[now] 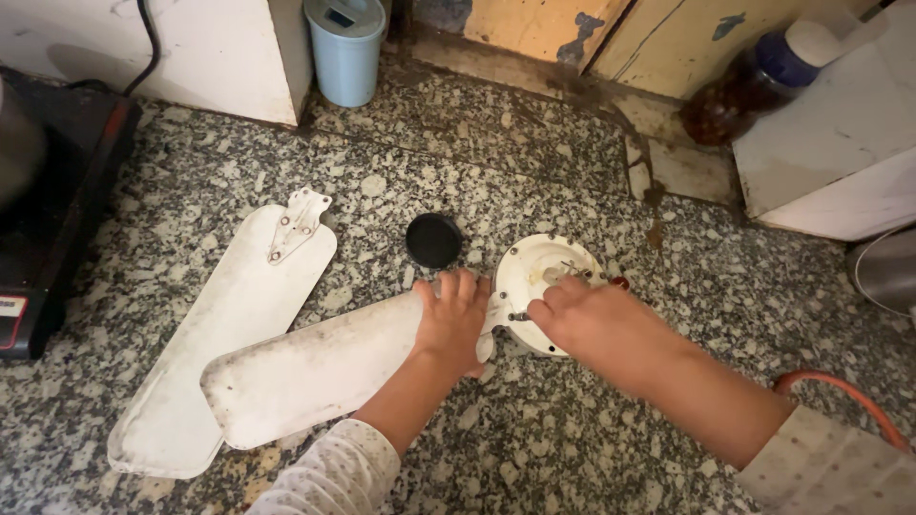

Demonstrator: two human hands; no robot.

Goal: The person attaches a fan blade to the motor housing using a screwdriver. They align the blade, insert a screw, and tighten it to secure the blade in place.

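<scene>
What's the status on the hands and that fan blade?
Left hand flat on dusty white fan blade, at its hub end. Right hand fingers at round white motor hub. Second loose blade underneath; black round cap nearby.

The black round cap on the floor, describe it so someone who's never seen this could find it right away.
Start from the speckled granite floor and find the two white fan blades; the nearer fan blade is pressed down by the left hand. Just above that hand, left of the round white motor housing, lies the black cap. It is the only small, flat, dark disc among white parts.
</scene>
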